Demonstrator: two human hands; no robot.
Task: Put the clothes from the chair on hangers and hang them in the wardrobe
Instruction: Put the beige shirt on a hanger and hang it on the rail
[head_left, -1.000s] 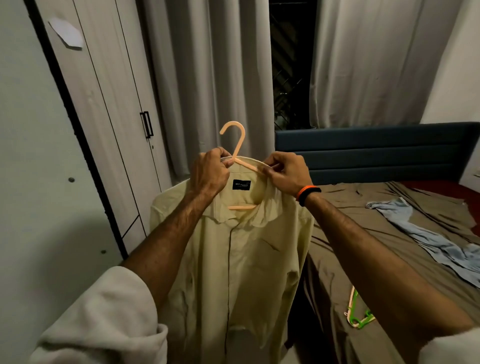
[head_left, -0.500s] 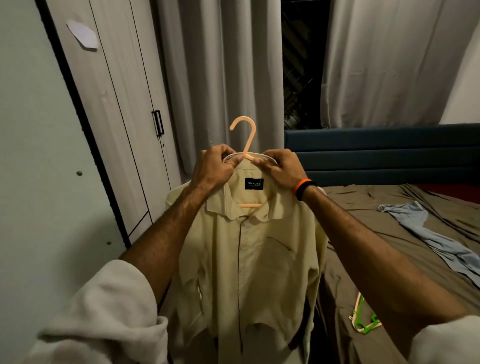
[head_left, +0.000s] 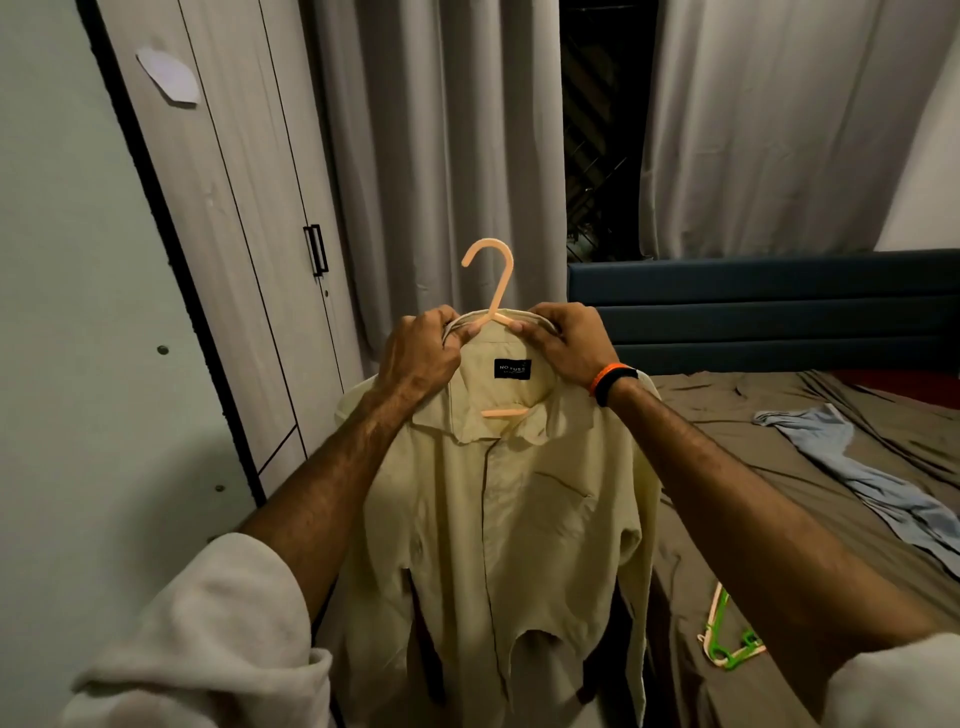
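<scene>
Pale yellow button-up shirt (head_left: 498, 519) hangs on a peach plastic hanger (head_left: 492, 291), held up mid-air in front of the person, between the wardrobe and the bed. Hook up, tilted a bit left; lower bar of the hanger shows inside the open collar, under a small black neck label (head_left: 512, 369).

Left hand (head_left: 418, 358) grips the collar's left side w/ the hanger arm, fingers curled round the fabric. Right hand (head_left: 569, 345) does the same on the right side, fingers (head_left: 524, 327) pinching collar edge against the hanger arm just beside the hook stem. Orange-and-black wristband (head_left: 610, 379) on the right wrist. Both sleeves pushed up, off-white.

Left of the shirt: pale wood-grain wardrobe (head_left: 249, 249), doors closed, black handles (head_left: 316, 250) approx. mid-height. Behind: grey curtains (head_left: 441, 156), parted on a dark window. Right: bed w/ brown sheet (head_left: 779, 441) and dark blue headboard (head_left: 753, 306). On the bed, a light blue garment (head_left: 872, 483) lies crumpled, and green and white plastic hangers (head_left: 727, 639) lie near the bed's near edge, well apart from it.
</scene>
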